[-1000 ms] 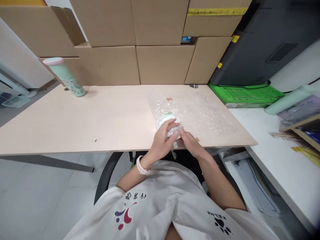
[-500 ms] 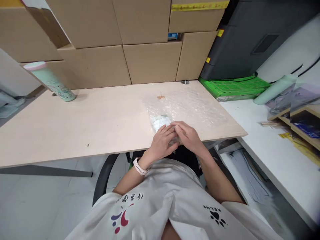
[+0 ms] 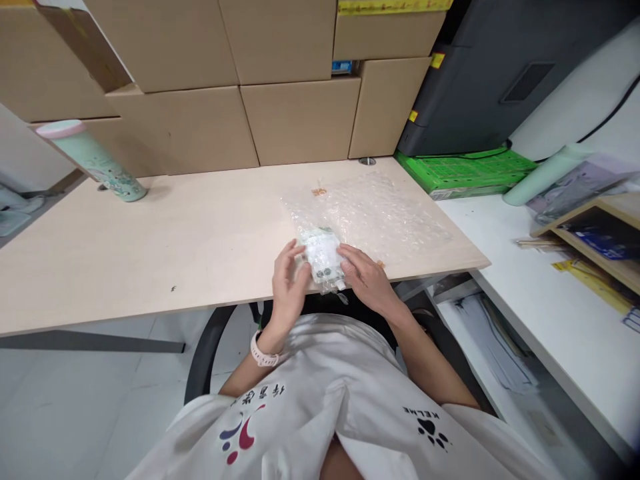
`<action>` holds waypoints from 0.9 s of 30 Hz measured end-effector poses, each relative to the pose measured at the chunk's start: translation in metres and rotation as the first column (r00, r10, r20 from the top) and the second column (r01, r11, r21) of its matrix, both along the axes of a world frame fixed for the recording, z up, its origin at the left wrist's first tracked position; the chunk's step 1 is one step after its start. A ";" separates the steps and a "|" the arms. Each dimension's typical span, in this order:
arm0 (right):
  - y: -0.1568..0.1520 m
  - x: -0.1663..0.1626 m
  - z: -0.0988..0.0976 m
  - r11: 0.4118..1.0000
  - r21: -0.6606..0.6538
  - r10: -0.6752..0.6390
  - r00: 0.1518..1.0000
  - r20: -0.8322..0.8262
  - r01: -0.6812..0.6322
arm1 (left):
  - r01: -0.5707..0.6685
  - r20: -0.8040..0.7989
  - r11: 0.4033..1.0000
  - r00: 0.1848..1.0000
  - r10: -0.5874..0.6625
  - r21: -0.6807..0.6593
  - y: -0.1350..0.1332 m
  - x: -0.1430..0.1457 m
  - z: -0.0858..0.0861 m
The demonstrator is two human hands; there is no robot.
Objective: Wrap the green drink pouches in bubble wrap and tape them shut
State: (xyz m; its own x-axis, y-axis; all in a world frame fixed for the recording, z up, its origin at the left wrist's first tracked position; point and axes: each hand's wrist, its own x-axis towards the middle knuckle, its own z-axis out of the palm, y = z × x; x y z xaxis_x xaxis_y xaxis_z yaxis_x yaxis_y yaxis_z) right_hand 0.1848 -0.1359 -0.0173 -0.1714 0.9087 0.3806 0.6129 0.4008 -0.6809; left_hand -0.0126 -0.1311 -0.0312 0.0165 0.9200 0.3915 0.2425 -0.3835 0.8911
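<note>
A small white packet with dark round marks (image 3: 323, 250) lies at the front edge of the table, with clear bubble wrap (image 3: 385, 213) over or around it. The wrap spreads out behind it and to the right. Left of the packet is my left hand (image 3: 289, 283), its fingers apart and curved, the tips close to the packet's side. My right hand (image 3: 370, 280) rests at the opposite side, fingers stretched out and touching the packet's right edge. A crumpled end of the wrap hangs past the table edge between my wrists.
A mint tumbler with a pink lid (image 3: 95, 160) stands at the left of the wooden table (image 3: 200, 233). Stacked cardboard boxes (image 3: 305, 123) line the back. To the right are a green box (image 3: 465, 173), a dark case (image 3: 460, 93) and a white side desk (image 3: 530, 287).
My hands have parted from on top of the packet. The left hand has moved left, and more of the packet now shows between them.
</note>
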 end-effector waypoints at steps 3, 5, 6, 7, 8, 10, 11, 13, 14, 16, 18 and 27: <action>-0.010 -0.008 0.003 1.000 0.001 0.027 0.998 0.057 -0.027 | 0.168 0.178 0.971 0.974 -0.138 -0.169 -0.004 -0.016 -0.001; -0.018 -0.014 0.006 0.999 -0.014 0.052 0.996 0.072 -0.051 | 0.288 0.280 0.940 0.932 -0.231 -0.184 -0.007 -0.015 0.007; -0.021 -0.016 0.007 0.998 -0.025 0.058 0.996 0.067 -0.056 | 0.322 0.328 0.933 0.909 -0.257 -0.161 -0.008 -0.011 0.014; -0.025 -0.018 0.007 0.998 -0.035 0.054 0.997 0.053 -0.052 | 0.347 0.370 0.930 0.885 -0.281 -0.124 -0.010 -0.005 0.021; -0.028 -0.019 0.006 0.998 -0.045 0.040 0.999 0.027 -0.039 | 0.376 0.403 0.923 0.859 -0.316 -0.077 -0.011 0.004 0.029; -0.031 -0.018 0.002 0.997 -0.076 -0.001 0.998 -0.068 -0.004 | 0.453 0.410 0.891 0.811 -0.418 0.013 -0.011 0.023 0.041; -0.031 -0.015 0.000 0.994 -0.105 -0.029 0.990 -0.137 0.015 | 0.490 0.383 0.871 0.797 -0.466 0.040 -0.010 0.034 0.045; -0.030 -0.008 -0.005 0.979 -0.193 -0.117 0.948 -0.296 0.061 | 0.566 0.300 0.823 0.780 -0.549 0.035 -0.006 0.055 0.048; -0.028 -0.003 -0.006 0.966 -0.245 -0.168 0.912 -0.374 0.078 | 0.600 0.260 0.800 0.772 -0.581 0.008 -0.003 0.064 0.047; -0.026 0.006 -0.005 0.939 -0.335 -0.250 0.824 -0.509 0.078 | 0.638 0.192 0.768 0.762 -0.619 -0.055 0.004 0.081 0.042; -0.024 0.014 -0.002 0.927 -0.375 -0.267 0.749 -0.606 0.027 | 0.631 0.111 0.770 0.776 -0.621 -0.100 0.008 0.094 0.036; -0.035 0.046 -0.002 0.926 -0.378 -0.242 0.753 -0.611 -0.010 | 0.545 -0.190 0.838 0.821 -0.538 -0.019 0.004 0.105 0.029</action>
